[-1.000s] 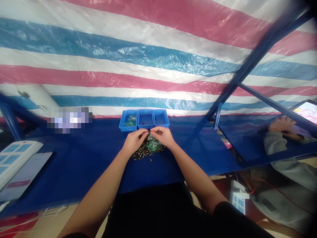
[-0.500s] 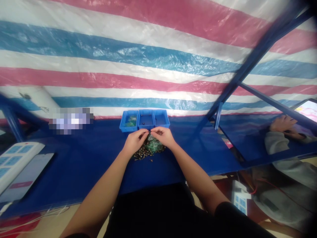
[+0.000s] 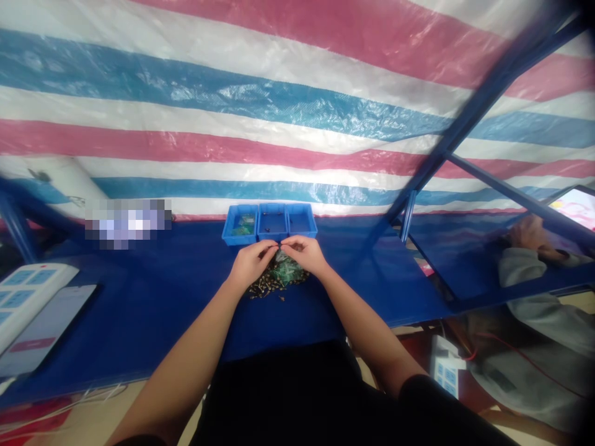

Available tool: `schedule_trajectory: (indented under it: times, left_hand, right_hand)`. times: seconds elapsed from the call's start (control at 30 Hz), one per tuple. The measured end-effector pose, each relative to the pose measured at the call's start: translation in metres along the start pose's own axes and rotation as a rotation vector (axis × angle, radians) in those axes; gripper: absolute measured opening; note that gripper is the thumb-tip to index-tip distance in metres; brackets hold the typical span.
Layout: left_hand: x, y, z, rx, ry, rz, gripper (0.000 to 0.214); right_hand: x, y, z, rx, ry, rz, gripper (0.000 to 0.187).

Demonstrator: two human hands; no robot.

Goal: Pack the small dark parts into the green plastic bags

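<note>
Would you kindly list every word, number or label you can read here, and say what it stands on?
Nothing here can be read.
White power strip: blue panels, markings too small.
Phone: a pink bar on its screen, blurred.
Screen at far right: bright pinkish picture, nothing legible.
Pixelated patch: unreadable.
Blue bins: no label shows.
</note>
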State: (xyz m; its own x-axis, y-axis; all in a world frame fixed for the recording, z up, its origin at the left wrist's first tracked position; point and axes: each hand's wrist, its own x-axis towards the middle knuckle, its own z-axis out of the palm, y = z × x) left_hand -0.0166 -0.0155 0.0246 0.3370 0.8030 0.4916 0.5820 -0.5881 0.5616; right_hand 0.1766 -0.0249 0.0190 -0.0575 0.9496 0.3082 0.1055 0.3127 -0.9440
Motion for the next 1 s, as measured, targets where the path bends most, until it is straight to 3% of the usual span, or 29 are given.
schedule_trajectory:
  times: [0.2,0.37,0.47,0.53,0.7,0.9,1.0]
  left_hand:
    - [0.0,0.0,-0.001,-0.002,-0.019,-0.032,0.031]
    - [-0.001,-0.002,0.0,0.018,-0.001,-0.036,0.034]
    - [-0.001,-0.002,0.0,0.036,-0.01,-0.014,0.035]
    - [-0.001,-0.001,0.0,0.042,-0.011,-0.014,0.034]
    - [0.0,-0.002,-0.002,0.07,-0.003,-0.02,0.031]
    - [0.002,-0.008,-0.004,0.146,0.107,-0.067,0.032]
    - [0.003,-0.009,-0.004,0.17,0.137,-0.088,0.031]
  right_hand:
    - [0.003,0.004,-0.005,0.073,-0.033,0.057,0.032]
    - [0.013,0.008,-0.011,0.262,0.143,0.145,0.044]
    - [0.018,0.008,-0.014,0.366,0.154,0.132,0.061]
    - [0.02,0.009,-0.017,0.345,0.146,0.101,0.056]
    - [0.015,0.013,-0.024,-0.062,0.158,0.052,0.031]
    - [0.004,0.006,-0.008,-0.514,-0.184,-0.247,0.02]
    - [0.002,0.006,0.006,-0.694,-0.249,-0.327,0.024]
